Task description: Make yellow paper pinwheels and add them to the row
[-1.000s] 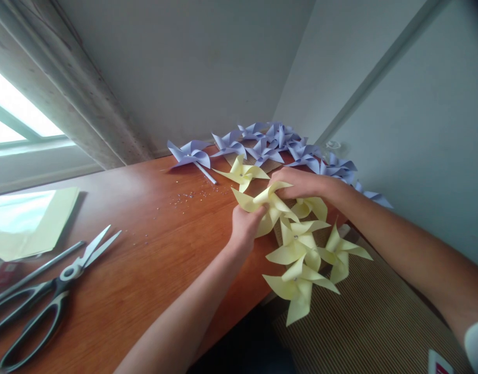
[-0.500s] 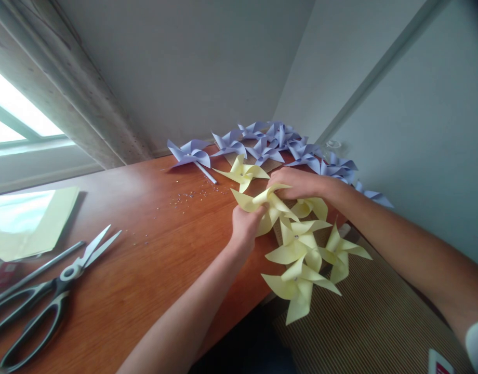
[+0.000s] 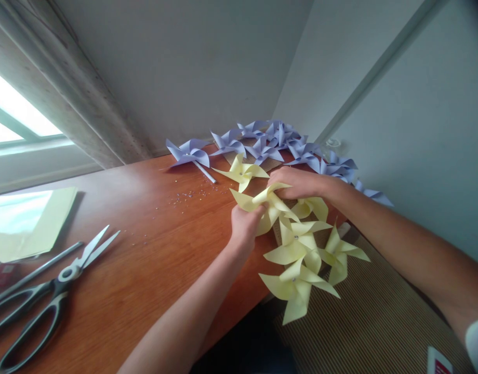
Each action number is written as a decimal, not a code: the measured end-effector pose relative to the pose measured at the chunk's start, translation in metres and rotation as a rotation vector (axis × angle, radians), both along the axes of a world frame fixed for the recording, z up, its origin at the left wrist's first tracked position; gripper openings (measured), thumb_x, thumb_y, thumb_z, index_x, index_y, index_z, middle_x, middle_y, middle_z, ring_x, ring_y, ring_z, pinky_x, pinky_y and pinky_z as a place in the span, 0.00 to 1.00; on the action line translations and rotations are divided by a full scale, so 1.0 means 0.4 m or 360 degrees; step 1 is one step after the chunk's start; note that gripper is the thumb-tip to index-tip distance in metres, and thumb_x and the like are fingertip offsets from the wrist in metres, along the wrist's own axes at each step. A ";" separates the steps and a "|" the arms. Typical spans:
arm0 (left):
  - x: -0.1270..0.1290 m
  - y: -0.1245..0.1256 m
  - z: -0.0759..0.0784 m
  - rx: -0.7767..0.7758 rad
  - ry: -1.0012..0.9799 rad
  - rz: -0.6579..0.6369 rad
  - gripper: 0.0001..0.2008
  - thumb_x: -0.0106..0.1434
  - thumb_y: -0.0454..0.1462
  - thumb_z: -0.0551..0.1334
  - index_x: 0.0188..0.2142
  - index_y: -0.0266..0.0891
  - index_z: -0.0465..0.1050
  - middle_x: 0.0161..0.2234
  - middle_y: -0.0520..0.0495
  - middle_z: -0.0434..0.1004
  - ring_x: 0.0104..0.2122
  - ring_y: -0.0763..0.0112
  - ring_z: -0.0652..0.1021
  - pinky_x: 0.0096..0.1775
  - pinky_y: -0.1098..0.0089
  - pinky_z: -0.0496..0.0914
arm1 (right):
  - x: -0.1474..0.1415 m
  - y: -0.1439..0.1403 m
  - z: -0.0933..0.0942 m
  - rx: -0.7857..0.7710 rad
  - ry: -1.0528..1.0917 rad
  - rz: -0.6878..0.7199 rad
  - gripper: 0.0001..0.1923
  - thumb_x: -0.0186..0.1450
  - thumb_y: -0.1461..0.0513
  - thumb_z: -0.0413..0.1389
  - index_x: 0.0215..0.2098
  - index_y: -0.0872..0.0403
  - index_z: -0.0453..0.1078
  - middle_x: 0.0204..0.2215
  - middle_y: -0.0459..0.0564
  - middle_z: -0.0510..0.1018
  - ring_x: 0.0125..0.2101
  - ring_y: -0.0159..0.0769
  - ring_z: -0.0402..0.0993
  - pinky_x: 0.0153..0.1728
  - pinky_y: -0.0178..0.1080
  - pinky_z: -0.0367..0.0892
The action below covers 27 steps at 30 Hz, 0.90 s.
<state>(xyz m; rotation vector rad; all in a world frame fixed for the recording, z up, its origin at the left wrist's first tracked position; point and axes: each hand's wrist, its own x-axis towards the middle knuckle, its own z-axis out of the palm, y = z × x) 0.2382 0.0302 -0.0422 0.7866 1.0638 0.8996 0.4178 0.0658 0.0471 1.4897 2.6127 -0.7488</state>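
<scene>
Two bare forearms reach in from the bottom of the view, ending in the left hand (image 3: 244, 224) and the right hand (image 3: 301, 183). No rings, watch or bracelets show on either wrist or hand. A white sleeve (image 3: 476, 343) edge shows on the right arm at the lower right corner.
</scene>
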 end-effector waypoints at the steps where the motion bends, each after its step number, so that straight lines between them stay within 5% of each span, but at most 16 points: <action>1: 0.000 0.000 0.000 -0.0004 -0.0001 -0.0001 0.11 0.47 0.35 0.72 0.32 0.34 0.80 0.31 0.46 0.82 0.26 0.70 0.77 0.30 0.72 0.70 | 0.000 -0.001 0.001 0.0000 0.0007 0.0001 0.07 0.58 0.69 0.55 0.26 0.54 0.73 0.26 0.46 0.78 0.29 0.34 0.71 0.32 0.34 0.60; 27: 0.008 -0.004 -0.005 0.0013 0.0071 0.0074 0.10 0.47 0.35 0.71 0.32 0.35 0.79 0.29 0.48 0.81 0.26 0.69 0.77 0.28 0.73 0.68 | -0.021 -0.001 0.002 0.0046 -0.0001 0.0122 0.10 0.59 0.72 0.52 0.26 0.56 0.73 0.30 0.50 0.79 0.31 0.34 0.70 0.33 0.35 0.62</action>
